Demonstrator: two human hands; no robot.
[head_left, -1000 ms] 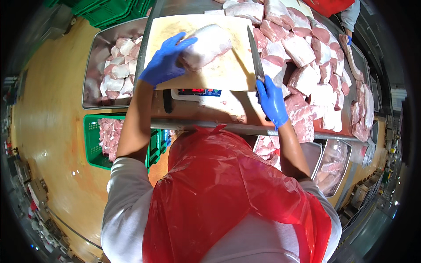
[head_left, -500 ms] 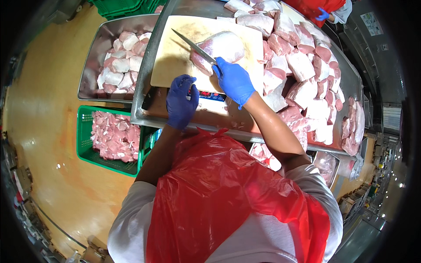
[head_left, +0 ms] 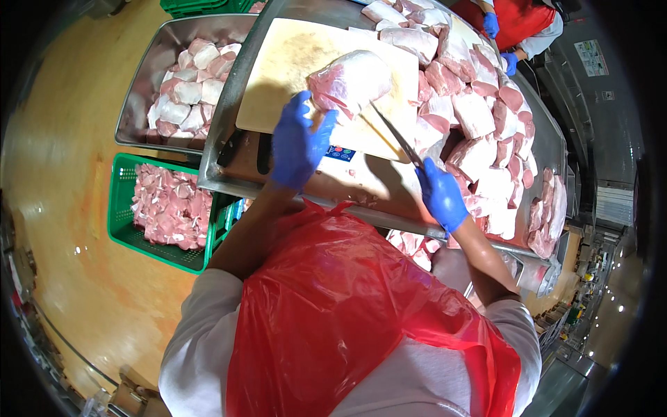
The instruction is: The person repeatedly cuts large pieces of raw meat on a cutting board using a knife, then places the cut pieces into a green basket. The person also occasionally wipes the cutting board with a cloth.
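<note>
A rounded chunk of raw meat (head_left: pixel 352 80), pink with a white fat side, lies on the cream cutting board (head_left: pixel 276 64). My left hand (head_left: pixel 300 146), in a blue glove, is spread open at the near left edge of the meat. Its fingertips are at or very near the meat; contact is hard to make out. In my right hand (head_left: pixel 442 193), also gloved, the handle of a knife (head_left: pixel 396 132) is gripped. The blade points up and left, its tip just off the meat's right side. Part of a digital scale (head_left: pixel 340 152) shows below the board.
Many meat pieces (head_left: pixel 479 115) are piled along the right of the metal table (head_left: pixel 229 182). At left stand a metal bin (head_left: pixel 133 115) of meat chunks and a green crate (head_left: pixel 119 208) of smaller pieces. A co-worker's blue-gloved hand (head_left: pixel 490 26) shows at the far right.
My right hand has swung the knife from across the meat down to the right. My left hand has opened and moved up toward the meat. More of the co-worker is visible.
</note>
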